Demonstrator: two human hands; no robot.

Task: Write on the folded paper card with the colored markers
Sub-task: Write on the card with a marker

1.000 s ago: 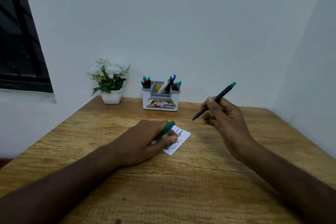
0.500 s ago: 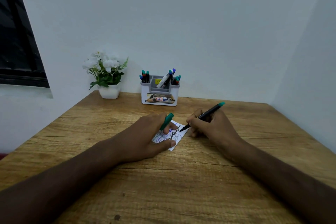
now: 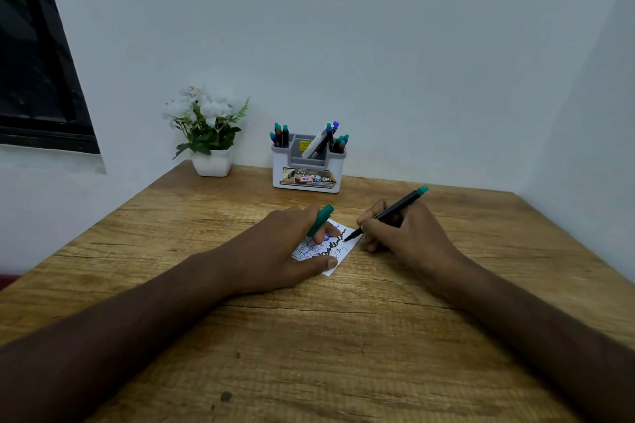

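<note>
Your wooden table (image 3: 343, 336) stands in a corner of pale walls, with a dark window (image 3: 37, 62) at the left and a white pot of white flowers (image 3: 209, 134) at its far edge. Beside the pot, a white-and-grey organiser (image 3: 307, 170) holds upright markers (image 3: 280, 136) in its left, middle and right compartments. At the table's centre your left hand (image 3: 292, 251) presses the folded paper card (image 3: 330, 247) flat, a green cap (image 3: 321, 218) pinched between its fingers, while your right hand (image 3: 398, 237) grips a black marker (image 3: 388, 213), tip touching the card's right edge.
</note>
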